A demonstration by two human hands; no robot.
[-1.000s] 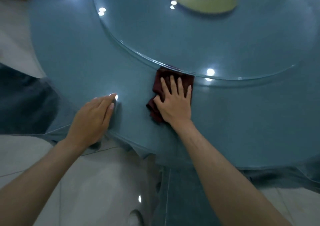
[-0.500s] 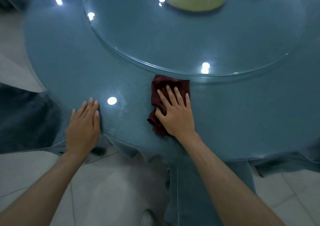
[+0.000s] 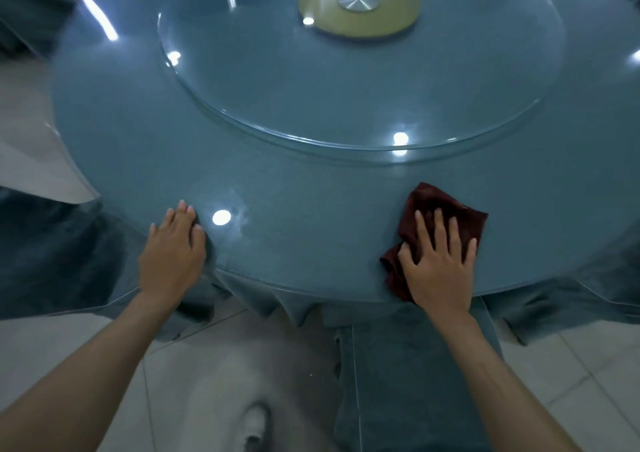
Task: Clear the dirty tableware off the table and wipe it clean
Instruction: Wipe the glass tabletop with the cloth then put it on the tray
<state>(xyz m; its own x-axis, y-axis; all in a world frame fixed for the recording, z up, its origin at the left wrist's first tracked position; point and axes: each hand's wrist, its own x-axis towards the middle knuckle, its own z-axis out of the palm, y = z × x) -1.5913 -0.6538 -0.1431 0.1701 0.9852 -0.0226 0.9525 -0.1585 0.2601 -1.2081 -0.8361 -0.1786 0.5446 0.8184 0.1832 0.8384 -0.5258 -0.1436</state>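
A round table [image 3: 311, 216] with a glossy blue-grey top fills the view. A dark red cloth [image 3: 446, 211] lies crumpled near its front edge on the right. My right hand [image 3: 440, 261] presses flat on the cloth with fingers spread and straight. My left hand [image 3: 173, 251] rests flat on the bare tabletop near the front-left edge, fingers together. No tableware shows on the table.
A round glass turntable [image 3: 346, 88] sits raised on the table's middle, with a yellow-green base and metal hub [image 3: 358, 1] at the back. A blue tablecloth skirt [image 3: 398, 365] hangs over the front edge. Pale floor tiles [image 3: 214, 365] lie below.
My right hand has slid the red cloth to the right along the front edge and away from the turntable's rim. My left hand has flattened and stays near the front-left edge.
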